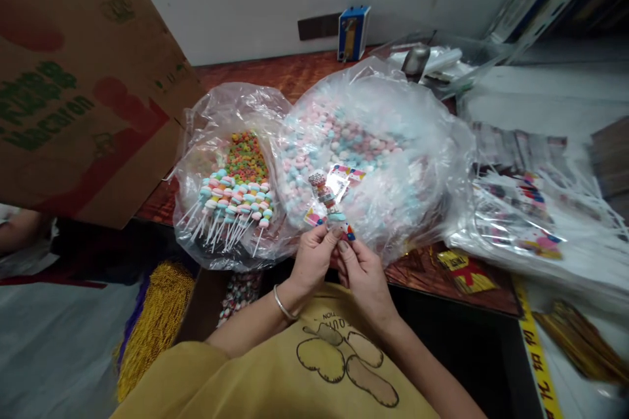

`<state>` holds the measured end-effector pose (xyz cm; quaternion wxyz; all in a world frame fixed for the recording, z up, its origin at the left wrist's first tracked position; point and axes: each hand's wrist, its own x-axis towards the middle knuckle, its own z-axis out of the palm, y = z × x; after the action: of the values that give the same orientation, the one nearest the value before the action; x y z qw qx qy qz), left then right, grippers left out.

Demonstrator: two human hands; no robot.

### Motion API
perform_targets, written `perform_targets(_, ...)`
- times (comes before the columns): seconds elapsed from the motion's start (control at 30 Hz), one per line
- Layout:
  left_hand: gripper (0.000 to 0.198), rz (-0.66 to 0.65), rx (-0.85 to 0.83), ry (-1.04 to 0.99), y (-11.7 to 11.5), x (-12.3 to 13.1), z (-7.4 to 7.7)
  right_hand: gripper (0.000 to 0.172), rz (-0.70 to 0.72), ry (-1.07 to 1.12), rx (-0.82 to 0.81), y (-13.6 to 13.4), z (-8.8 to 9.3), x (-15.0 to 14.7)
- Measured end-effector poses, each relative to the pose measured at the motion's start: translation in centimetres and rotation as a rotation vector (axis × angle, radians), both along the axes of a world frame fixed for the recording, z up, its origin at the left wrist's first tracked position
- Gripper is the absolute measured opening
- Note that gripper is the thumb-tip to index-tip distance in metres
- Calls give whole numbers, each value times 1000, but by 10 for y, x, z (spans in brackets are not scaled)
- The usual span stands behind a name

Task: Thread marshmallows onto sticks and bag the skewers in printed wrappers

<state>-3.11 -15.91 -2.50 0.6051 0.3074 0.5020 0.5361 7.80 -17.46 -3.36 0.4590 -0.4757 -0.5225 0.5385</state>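
Observation:
Both of my hands are in front of my body, at the near edge of a large clear bag. My left hand [313, 255] and my right hand [362, 270] pinch the near end of a small printed clear packet [339, 190], fingertips almost touching. A light blue marshmallow piece shows through it near my fingers. Beyond and under the packet, the large clear plastic bag [422, 118] is full of pink, blue and white marshmallows [339, 134]. To the left, marshmallow skewers [238, 200] with white sticks lie in another clear bag [226, 101], beside small orange and green candies [247, 156].
A tall cardboard box [88, 98] stands at the left. Stacks of printed clear packets [525, 209] lie at the right. A blue box-shaped device [352, 33] is against the wall. Gold twist ties [466, 270] lie near the table edge; gold strands [157, 327] hang below left.

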Motion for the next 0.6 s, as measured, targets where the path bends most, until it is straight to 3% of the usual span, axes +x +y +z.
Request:
perform_targets(0.07, 48, 36, -5, -14, -2, 1, -1, 31, -111, -87, 80, -4, -6, 1)
perform_targets(0.17, 48, 103, 15, 29, -4, 1, -2, 36, -292, -369, 424, -5, -14, 3)
perform_targets(0.23, 47, 80, 26, 80, -6, 0, -1, 33, -317, -530, 624, -3, -19, 4)
perform_targets(0.3, 44, 29, 31, 90, -9, -1, 2, 28, -312, -576, 704, -1, -21, 6)
perform_targets(0.4, 40, -22, 43, -54, -14, 0, 9, 24, -300, -347, 526, 1, -17, 7)
perform_targets(0.5, 39, -85, 25, -227, -14, 0, 14, 21, -188, 184, 126, -2, -7, 7)
perform_targets(0.6, 39, -80, -8, -274, -10, -4, 9, 22, -13, 646, -197, -5, 2, 5)
